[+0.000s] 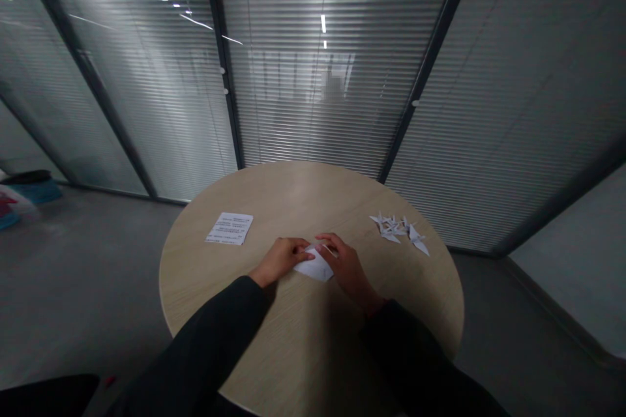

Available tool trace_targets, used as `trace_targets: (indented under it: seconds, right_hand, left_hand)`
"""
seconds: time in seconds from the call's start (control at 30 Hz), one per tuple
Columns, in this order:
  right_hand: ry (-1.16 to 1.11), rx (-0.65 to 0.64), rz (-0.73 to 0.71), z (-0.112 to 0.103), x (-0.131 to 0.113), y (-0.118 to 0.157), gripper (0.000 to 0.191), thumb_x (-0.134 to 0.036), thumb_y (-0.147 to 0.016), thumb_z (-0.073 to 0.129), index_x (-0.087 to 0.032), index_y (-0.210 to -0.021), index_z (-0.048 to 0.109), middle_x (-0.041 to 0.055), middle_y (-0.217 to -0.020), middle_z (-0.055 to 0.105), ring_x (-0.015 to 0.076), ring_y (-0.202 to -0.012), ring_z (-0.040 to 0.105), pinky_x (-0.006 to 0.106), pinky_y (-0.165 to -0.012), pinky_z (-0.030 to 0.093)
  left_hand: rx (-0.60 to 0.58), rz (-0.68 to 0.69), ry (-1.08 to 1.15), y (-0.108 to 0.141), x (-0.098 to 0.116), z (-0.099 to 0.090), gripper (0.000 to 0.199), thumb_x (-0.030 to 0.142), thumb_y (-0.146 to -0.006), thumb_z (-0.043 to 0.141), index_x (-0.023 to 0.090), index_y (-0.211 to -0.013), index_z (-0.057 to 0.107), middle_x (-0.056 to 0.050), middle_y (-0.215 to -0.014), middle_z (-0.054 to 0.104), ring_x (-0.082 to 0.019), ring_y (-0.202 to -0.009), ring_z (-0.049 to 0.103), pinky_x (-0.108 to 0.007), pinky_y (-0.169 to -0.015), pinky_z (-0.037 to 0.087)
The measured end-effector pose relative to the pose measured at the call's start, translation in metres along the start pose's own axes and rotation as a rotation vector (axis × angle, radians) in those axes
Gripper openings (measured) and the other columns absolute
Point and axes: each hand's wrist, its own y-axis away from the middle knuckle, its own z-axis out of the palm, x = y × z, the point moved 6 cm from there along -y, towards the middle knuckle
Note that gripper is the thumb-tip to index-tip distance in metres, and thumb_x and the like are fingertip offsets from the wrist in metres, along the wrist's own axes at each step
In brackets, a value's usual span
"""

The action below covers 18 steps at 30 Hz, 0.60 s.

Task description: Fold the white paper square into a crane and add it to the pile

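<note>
A folded piece of white paper (314, 267) lies at the middle of the round table (303, 192), between my two hands. My left hand (283, 258) pinches its left edge, thumb on top and fingers curled. On its upper right side, my right hand (346, 267) grips the paper with thumb and bent fingers. The paper's far edge is partly hidden by my fingers. Several folded paper cranes (391, 227) sit in a small heap to the right. To the left rests a stack of printed paper sheets (229, 229).
Glass partition panels with blinds (313, 111) stand just behind the table's far edge. A blue bin with a black rim (34, 186) is on the floor at the far left. A dark object (49, 396), perhaps a chair, shows at the lower left.
</note>
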Motion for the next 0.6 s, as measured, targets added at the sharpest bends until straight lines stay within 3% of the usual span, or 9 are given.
trace_targets:
  seconds: [0.13, 0.2, 0.4, 0.6]
  right_hand:
    - [0.146, 0.197, -0.194, -0.009, -0.012, 0.004, 0.036, -0.037, -0.086, 0.057, -0.02, -0.117, 0.055, 0.0107, -0.11, 0.065, 0.0253, -0.104, 0.06, 0.043, -0.092, 0.048]
    - [0.237, 0.232, -0.328, -0.008, -0.021, 0.007, 0.035, -0.035, -0.087, 0.056, -0.02, -0.118, 0.054, 0.0123, -0.114, 0.062, 0.0266, -0.109, 0.057, 0.047, -0.096, 0.045]
    - [0.455, 0.066, -0.624, 0.013, -0.037, 0.016, 0.041, -0.022, -0.087, 0.054, -0.022, -0.128, 0.05, 0.01, -0.127, 0.059, 0.026, -0.124, 0.048, 0.051, -0.108, 0.037]
    - [0.597, -0.002, -0.661, 0.023, -0.04, 0.021, 0.036, -0.016, -0.088, 0.051, -0.02, -0.124, 0.055, 0.0092, -0.119, 0.063, 0.0239, -0.119, 0.052, 0.05, -0.111, 0.034]
  left_hand:
    - [0.079, -0.084, 0.223, -0.003, -0.008, -0.005, 0.029, 0.04, -0.075, 0.063, 0.012, -0.073, 0.069, 0.001, -0.059, 0.055, -0.011, -0.053, 0.043, -0.024, -0.052, 0.028]
    - [0.122, -0.128, 0.332, -0.003, -0.013, -0.007, 0.032, 0.044, -0.073, 0.064, 0.012, -0.066, 0.063, 0.003, -0.055, 0.049, -0.01, -0.05, 0.038, -0.023, -0.049, 0.025]
    - [0.207, -0.222, 0.632, -0.002, -0.027, -0.002, 0.036, 0.044, -0.061, 0.074, 0.012, -0.069, 0.06, 0.003, -0.058, 0.05, -0.009, -0.051, 0.041, -0.022, -0.048, 0.026]
    - [0.171, -0.223, 0.907, -0.002, -0.021, 0.006, 0.038, 0.034, -0.059, 0.08, 0.009, -0.084, 0.066, -0.004, -0.072, 0.064, -0.014, -0.063, 0.056, -0.024, -0.06, 0.04]
